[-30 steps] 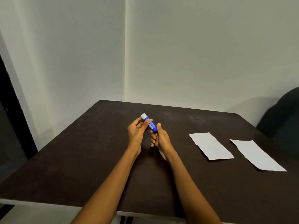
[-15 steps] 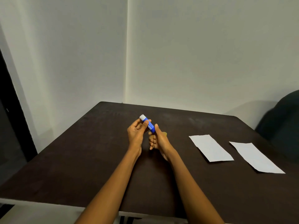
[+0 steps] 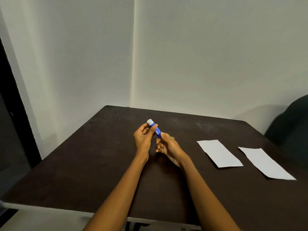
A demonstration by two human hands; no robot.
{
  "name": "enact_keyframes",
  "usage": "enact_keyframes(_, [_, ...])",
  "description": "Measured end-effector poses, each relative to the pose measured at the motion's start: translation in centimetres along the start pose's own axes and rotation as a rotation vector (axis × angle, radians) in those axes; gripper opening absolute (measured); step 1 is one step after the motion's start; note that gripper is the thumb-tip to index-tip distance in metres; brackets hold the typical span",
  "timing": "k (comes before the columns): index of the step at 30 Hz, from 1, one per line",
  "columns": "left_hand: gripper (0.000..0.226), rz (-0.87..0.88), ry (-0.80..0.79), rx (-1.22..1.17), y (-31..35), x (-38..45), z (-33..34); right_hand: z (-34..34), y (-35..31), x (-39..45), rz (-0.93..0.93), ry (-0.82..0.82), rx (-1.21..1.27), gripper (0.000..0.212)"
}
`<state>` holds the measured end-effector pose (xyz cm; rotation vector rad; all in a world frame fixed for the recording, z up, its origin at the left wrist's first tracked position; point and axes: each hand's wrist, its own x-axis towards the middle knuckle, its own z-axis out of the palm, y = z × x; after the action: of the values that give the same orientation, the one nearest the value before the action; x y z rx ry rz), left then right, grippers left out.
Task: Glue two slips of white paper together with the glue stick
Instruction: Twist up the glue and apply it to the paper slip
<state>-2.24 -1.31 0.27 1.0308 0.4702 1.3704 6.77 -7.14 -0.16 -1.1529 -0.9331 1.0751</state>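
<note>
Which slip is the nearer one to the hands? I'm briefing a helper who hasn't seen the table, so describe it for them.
On the dark table, look right of the two hands holding the blue glue stick. Two white paper slips lie flat there, side by side and apart. The nearer slip is the left one of the pair, closest to the right hand; the other slip lies further right, toward the table's edge.

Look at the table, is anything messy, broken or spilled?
Nothing stands out. The two paper slips lie flat and apart on the dark table, with no spill showing. The left hand and right hand both hold the blue glue stick above it, tilted, its white end up.
</note>
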Motion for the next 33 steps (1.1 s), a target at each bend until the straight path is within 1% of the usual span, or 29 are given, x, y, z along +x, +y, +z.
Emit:
enact_keyframes(3, [0.021, -0.003, -0.017, 0.003, -0.1, 0.0, 0.0, -0.4, 0.1, -0.1, 0.003, -0.014, 0.055, 0.026])
enact_keyframes(6, [0.022, 0.007, -0.05, 0.019, -0.3, -0.2, 0.1, 0.1, -0.2, 0.1, 0.08, 0.024, 0.057, 0.045])
enact_keyframes(8, [0.023, 0.009, -0.034, 0.027, -0.2, -0.2, 0.1, 0.4, -0.4, 0.3, 0.082, 0.056, 0.003, 0.048])
enact_keyframes(10, [0.021, 0.021, 0.009, 0.032, -0.1, -0.1, 0.0, 0.4, -0.3, 0.3, 0.062, 0.047, -0.039, 0.039])
enact_keyframes(12, [0.018, 0.05, 0.022, 0.042, 0.0, 0.0, 0.0, 0.1, 0.0, 0.2, 0.024, 0.008, -0.026, 0.029])
enact_keyframes(14, [0.02, 0.064, 0.001, 0.059, 0.0, 0.0, 0.1, -0.4, 0.3, 0.2, -0.007, -0.015, 0.021, 0.022])
enact_keyframes(16, [0.02, 0.053, -0.008, 0.057, 0.0, 0.1, 0.1, -0.7, 0.3, 0.2, -0.003, -0.041, 0.101, 0.02])
enact_keyframes(17, [0.02, 0.048, -0.011, 0.045, 0.0, 0.0, 0.2, -0.9, 0.3, 0.2, 0.01, -0.053, 0.143, 0.021])
enact_keyframes(19, [0.019, 0.043, -0.027, 0.038, 0.0, -0.1, 0.3, -0.9, 0.2, 0.4, 0.057, -0.049, 0.188, 0.032])
enact_keyframes(21, [0.019, 0.049, -0.049, 0.052, 0.0, -0.2, 0.5, -0.7, 0.2, 0.6, 0.093, -0.017, 0.175, 0.043])
enact_keyframes(23, [0.019, 0.059, -0.055, 0.054, 0.1, -0.2, 0.5, -0.5, 0.3, 0.8, 0.085, 0.004, 0.132, 0.047])
enact_keyframes(26, [0.019, 0.065, -0.025, 0.053, 0.0, -0.1, 0.2, -0.7, 0.5, 0.8, 0.017, -0.021, 0.13, 0.038])
enact_keyframes(28, [0.02, 0.073, -0.007, 0.082, -0.1, -0.1, 0.2, -1.0, 0.9, 0.7, -0.02, -0.012, 0.147, 0.028])
enact_keyframes(29, [0.02, 0.083, -0.003, 0.107, -0.1, -0.2, 0.3, -1.1, 1.0, 0.7, -0.019, -0.002, 0.151, 0.026])
enact_keyframes(30, [0.021, 0.097, -0.004, 0.137, -0.2, -0.2, 0.3, -1.1, 1.0, 0.7, -0.004, 0.011, 0.151, 0.028])
enact_keyframes(33, [0.023, 0.159, -0.023, 0.212, -0.3, -0.5, 0.6, -0.7, 0.9, 0.9, 0.036, 0.059, 0.111, 0.045])
